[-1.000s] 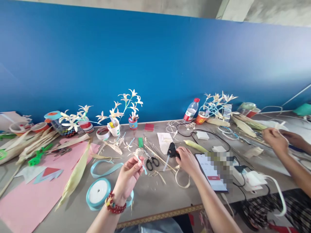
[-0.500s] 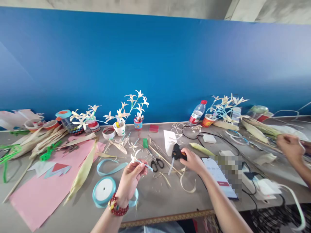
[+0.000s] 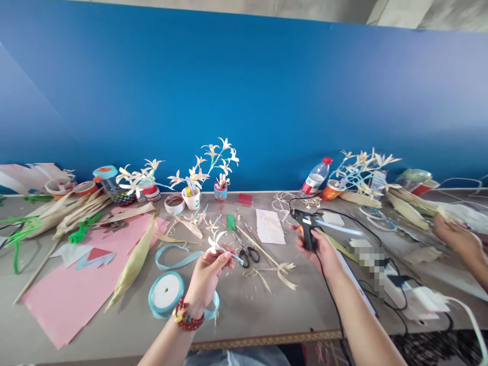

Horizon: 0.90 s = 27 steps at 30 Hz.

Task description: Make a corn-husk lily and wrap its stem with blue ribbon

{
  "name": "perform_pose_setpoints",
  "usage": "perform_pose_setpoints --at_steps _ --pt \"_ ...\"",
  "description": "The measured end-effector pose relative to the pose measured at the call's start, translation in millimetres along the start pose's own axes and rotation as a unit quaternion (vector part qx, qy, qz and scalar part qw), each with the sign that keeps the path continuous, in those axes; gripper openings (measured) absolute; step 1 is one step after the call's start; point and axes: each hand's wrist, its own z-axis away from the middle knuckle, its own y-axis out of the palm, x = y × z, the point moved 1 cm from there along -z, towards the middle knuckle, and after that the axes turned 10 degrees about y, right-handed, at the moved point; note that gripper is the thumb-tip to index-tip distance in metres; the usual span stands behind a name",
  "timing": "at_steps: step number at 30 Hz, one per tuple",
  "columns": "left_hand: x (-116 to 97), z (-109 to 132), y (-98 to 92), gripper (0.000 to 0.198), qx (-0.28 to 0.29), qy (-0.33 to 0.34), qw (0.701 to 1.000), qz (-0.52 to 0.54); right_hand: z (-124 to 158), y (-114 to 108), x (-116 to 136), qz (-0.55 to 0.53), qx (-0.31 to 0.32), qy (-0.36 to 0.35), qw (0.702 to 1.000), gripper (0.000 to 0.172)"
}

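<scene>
Between the fingertips of my left hand [image 3: 213, 267] is a small cream husk flower [image 3: 215, 242] with a pale blue wrapped stem [image 3: 237, 259]. My right hand [image 3: 319, 253] is wrapped round a black hot glue gun [image 3: 308, 231], raised above the table. A translucent glue stick [image 3: 339, 227] juts from its back toward the right, and its cord hangs over my wrist. Black-handled scissors [image 3: 248, 254] lie just right of my left hand. Beside that wrist, a roll of light blue ribbon [image 3: 165, 295] rests on the table with a loose length trailing from it.
Pots of husk flowers [image 3: 191, 197] line the blue wall. Pink paper [image 3: 72, 305] and corn husks [image 3: 133, 259] spread over the left. A white paper [image 3: 270, 227] lies mid-table. At right are a power strip [image 3: 414, 300], a bottle [image 3: 315, 178] and another person's hand [image 3: 453, 234].
My right hand has lifted the glue gun off the table and turned it, so its glue stick now points right. The white paper lies flatter. My left hand still holds the flower.
</scene>
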Motion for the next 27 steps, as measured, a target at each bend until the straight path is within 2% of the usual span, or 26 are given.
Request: perform_pose_setpoints --at_steps 3,5,8,10,15,20,23,27 --pt "-2.0 -0.6 0.2 0.016 -0.018 0.025 0.999 -0.023 25.6 19.4 9.4 -0.013 0.031 -0.013 0.999 0.033" --pt "-4.2 -1.0 1.4 0.018 -0.027 0.042 0.998 -0.029 39.6 29.8 14.6 0.041 0.037 -0.020 0.998 0.032" --pt "-7.1 -1.2 3.9 0.016 -0.027 0.062 0.997 -0.029 52.2 39.0 23.0 0.131 0.030 -0.075 0.988 0.030" --pt "-7.6 -1.1 5.2 0.013 -0.027 0.071 0.997 -0.025 58.6 44.3 28.0 0.149 0.041 -0.106 0.982 0.027" --pt "-6.7 -0.1 7.7 0.011 -0.036 0.103 0.994 -0.021 86.2 72.0 28.1 0.099 0.152 -0.073 0.981 0.025" --pt "-11.4 3.3 11.4 0.009 -0.037 0.129 0.990 -0.053 105.6 94.2 20.0 0.162 0.159 -0.094 0.969 0.028" --pt "-14.2 6.2 11.6 0.011 -0.051 0.138 0.986 -0.080 106.1 96.1 19.3 0.199 0.148 -0.104 0.963 0.028" --pt "-15.9 8.5 11.1 0.010 -0.058 0.147 0.983 -0.089 105.9 97.4 18.6 0.190 0.118 -0.103 0.969 0.031"
